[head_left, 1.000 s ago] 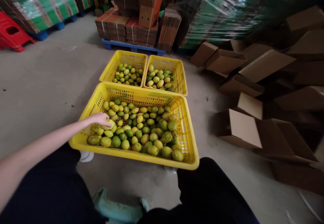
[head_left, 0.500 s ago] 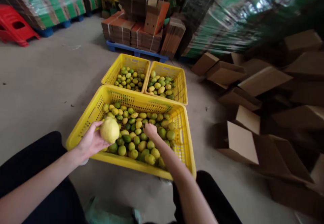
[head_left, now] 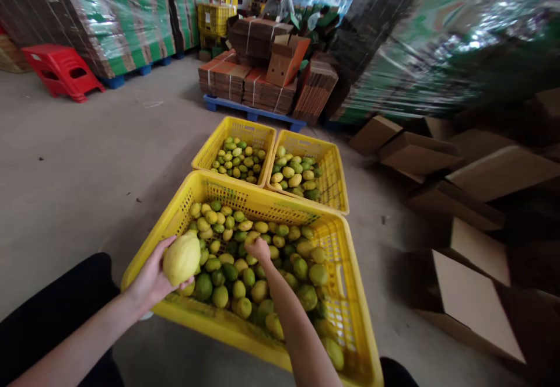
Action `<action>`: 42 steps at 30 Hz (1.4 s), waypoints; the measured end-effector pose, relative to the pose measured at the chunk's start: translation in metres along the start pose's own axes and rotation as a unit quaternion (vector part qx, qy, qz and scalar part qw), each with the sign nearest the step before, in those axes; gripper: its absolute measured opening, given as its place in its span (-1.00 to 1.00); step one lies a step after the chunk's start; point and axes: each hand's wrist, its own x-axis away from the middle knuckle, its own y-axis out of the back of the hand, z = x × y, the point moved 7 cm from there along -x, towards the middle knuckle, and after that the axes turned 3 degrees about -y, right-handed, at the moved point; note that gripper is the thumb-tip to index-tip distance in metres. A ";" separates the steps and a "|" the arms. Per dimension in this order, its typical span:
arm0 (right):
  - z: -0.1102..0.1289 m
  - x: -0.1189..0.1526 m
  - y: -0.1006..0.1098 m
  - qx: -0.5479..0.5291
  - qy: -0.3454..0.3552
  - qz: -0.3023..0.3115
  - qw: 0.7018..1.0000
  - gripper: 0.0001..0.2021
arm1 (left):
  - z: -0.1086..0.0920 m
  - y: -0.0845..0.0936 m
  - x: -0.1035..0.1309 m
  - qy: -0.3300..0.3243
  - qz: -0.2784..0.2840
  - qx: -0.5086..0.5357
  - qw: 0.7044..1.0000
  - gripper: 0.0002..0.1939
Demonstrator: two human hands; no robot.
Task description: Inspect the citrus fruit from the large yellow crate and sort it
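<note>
A large pale yellow lemon (head_left: 182, 259) rests in my left hand (head_left: 153, 276), held above the left side of the big yellow crate (head_left: 245, 331). Inside that crate lie several green and yellow lemons (head_left: 220, 296). My right hand (head_left: 259, 248) reaches into its middle, fingers closed round a yellow lemon (head_left: 251, 238) among the others. Beyond it, side by side, two smaller yellow crates hold more fruit: the left one (head_left: 210, 150) and the right one (head_left: 336, 171).
Flattened cartons (head_left: 227, 78) are stacked on a blue pallet (head_left: 236, 106) ahead. Open cardboard boxes (head_left: 476, 305) crowd the right. A red stool (head_left: 65, 69) stands at the left, near wrapped pallets (head_left: 118, 20). A person (head_left: 280, 5) is in the background.
The view has tilted up and shifted left, so the crates appear lower. My left hand still holds the big lemon, now turned a little. A lemon now shows at my right fingertips.
</note>
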 end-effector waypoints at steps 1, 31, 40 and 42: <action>0.003 0.009 0.009 -0.020 0.024 -0.011 0.999 -0.72 | 0.001 0.000 0.000 0.003 0.011 -0.005 1.000 -0.65; 0.017 0.281 0.173 -0.446 0.314 -0.248 0.800 -0.54 | 0.013 -0.099 0.055 -0.415 0.303 -0.319 0.796 -0.25; 0.018 0.279 0.187 -0.578 0.274 -0.157 0.753 -0.46 | 0.009 -0.112 0.067 -0.408 0.350 -0.250 0.806 -0.19; 0.018 0.278 0.188 -0.594 0.271 -0.147 0.743 -0.52 | 0.007 -0.114 0.070 -0.437 0.342 -0.253 0.792 -0.24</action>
